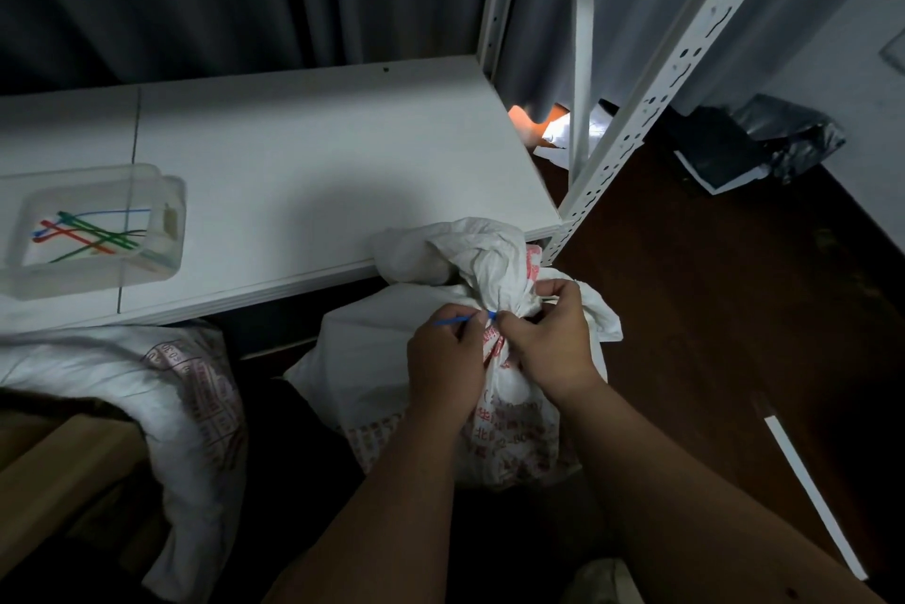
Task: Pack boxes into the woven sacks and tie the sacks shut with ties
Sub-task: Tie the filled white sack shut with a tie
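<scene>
In the head view, at lower centre of the frame, a filled woven sack stood on the dark floor just below the edge of the white shelf, its mouth bunched into a neck so a tie could close it. A blue tie ran around that neck. The left hand pinched the tie's free tail, which stuck out to the left, while the right hand clenched the gathered neck, presumably to keep the bunch tight as the tie was drawn.

Spare ties (red, green and blue) lay in a clear tub on the shelf at left, within reach. A second sack slumped at lower left.

Both sacks carried red printing; it was too blurred to read.
</scene>
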